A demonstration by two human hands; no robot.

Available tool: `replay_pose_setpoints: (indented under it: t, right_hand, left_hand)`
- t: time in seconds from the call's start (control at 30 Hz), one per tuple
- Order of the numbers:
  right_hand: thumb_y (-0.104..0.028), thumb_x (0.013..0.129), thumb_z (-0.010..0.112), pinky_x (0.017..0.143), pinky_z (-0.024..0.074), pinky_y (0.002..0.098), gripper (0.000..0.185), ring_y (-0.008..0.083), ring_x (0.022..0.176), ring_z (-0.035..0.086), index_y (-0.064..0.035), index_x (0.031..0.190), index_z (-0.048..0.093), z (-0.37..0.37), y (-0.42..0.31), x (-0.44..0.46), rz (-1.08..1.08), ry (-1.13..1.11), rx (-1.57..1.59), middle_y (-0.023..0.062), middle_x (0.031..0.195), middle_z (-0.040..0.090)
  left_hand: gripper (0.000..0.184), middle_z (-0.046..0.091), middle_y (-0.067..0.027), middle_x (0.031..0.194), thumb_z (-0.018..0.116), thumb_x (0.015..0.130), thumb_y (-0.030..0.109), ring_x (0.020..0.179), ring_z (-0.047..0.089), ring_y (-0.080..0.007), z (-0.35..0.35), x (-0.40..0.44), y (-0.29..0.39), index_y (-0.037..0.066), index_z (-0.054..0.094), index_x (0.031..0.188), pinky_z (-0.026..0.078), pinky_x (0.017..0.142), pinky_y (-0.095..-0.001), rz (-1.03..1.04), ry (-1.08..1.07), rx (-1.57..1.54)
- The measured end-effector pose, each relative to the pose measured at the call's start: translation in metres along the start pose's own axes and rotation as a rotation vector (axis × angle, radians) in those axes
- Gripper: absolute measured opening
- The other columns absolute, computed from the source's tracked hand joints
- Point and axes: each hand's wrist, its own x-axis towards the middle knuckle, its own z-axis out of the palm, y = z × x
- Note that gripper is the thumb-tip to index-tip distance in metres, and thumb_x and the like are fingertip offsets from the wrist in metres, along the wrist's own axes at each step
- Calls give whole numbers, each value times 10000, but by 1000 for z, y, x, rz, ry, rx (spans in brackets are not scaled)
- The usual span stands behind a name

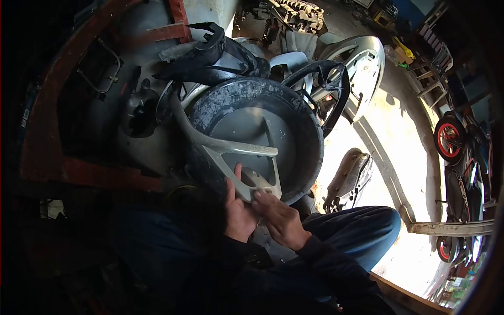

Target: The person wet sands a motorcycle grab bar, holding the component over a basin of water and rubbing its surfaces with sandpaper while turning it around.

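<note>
A pale grey, forked plastic panel (233, 146) lies across the rim of a round black basin (314, 137), which holds greyish water (236, 123). My left hand (239, 215) supports the panel's near end from below, its fingers wrapped round the edge. Against the same end presses my right hand (281, 218), with its fingers bent together at the panel's surface. Whether anything small lies under the right fingertips cannot be made out. The panel's upper arm reaches over the basin's left side.
Black fairing parts (210, 60) lean behind the basin, with a silver panel (367, 58) at the back right. Another part (349, 181) lies on the sunlit floor. A red metal frame (105, 173) stands left; a motorcycle (462, 173) is far right.
</note>
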Motion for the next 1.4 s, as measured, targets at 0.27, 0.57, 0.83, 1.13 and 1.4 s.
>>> replay_pose_setpoints:
  t: [0.27,0.57,0.83,1.13,1.4]
  right_hand:
    - [57,749,539,1106,381,431,460,388,1276,504,52,1204,603,1,-3,2,68,24,81,255,1302,556]
    - [32,812,500,1086,394,413,403,388,1266,516,83,1197,604,4,18,-6,260,155,191,261,1287,573]
    - [47,808,493,1105,370,415,384,364,1285,507,82,1167,622,5,25,-9,345,206,227,280,1283,572]
    - [62,711,584,1096,400,449,493,368,1276,510,33,1203,608,13,20,43,378,-152,133,241,1301,565]
    - [-57,801,605,963,495,426,377,375,1167,577,7,1172,630,20,13,49,408,-233,101,215,1241,599]
  left_hand:
    - [581,444,-95,1430,356,967,635,1299,428,-318,-4,2,2,356,359,1477,332,1085,-538,7,3,-46]
    - [575,461,-77,1419,360,964,636,1287,448,-337,-1,-4,9,337,398,1454,343,1069,-556,-8,55,-82]
    - [606,461,-97,1425,371,958,640,1315,432,-343,3,-3,14,279,394,1445,340,1062,-602,17,83,-114]
    - [591,614,-110,1210,401,974,525,1113,573,-313,-33,11,5,55,505,1317,413,1025,-443,67,129,-39]
    - [512,616,-125,1150,465,703,105,1108,580,-252,-68,2,4,-1,532,1200,410,1044,-404,-42,83,71]
